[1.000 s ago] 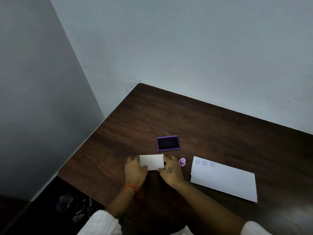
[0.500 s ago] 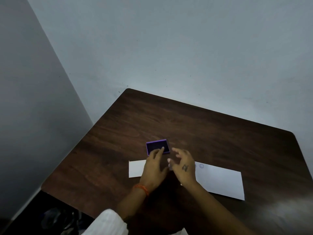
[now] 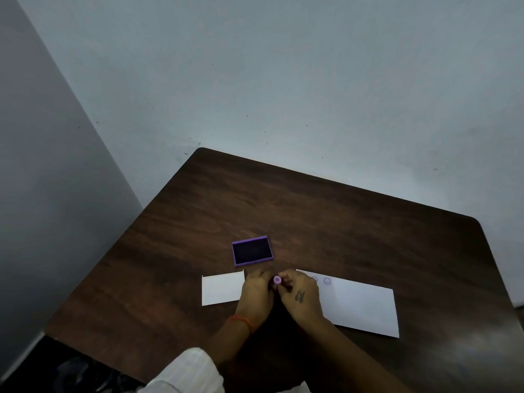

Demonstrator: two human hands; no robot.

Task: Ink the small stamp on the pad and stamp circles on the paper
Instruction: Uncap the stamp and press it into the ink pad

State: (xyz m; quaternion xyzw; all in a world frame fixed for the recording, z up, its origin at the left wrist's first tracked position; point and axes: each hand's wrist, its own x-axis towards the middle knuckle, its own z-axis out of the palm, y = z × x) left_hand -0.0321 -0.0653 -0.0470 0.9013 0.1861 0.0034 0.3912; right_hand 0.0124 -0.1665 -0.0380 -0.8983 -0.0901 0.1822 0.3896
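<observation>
A small lilac stamp (image 3: 277,280) stands between my two hands near the table's front middle. My left hand (image 3: 256,290) and my right hand (image 3: 300,293) both pinch it with their fingertips. Just beyond them lies the open purple ink pad (image 3: 252,251) with its dark inked face up. The white paper (image 3: 363,304) lies to the right, partly under my right hand, with faint purple circles (image 3: 327,281) along its far left edge.
A small white lid or card (image 3: 222,288) lies flat to the left of my left hand. The dark wooden table (image 3: 340,222) ends at pale walls behind and to the left. Dark clutter lies on the floor at lower left.
The white lid, held in both hands a second ago, now lies on the table at left. Both hands have come together around the stamp. The camera has tilted and shifted.
</observation>
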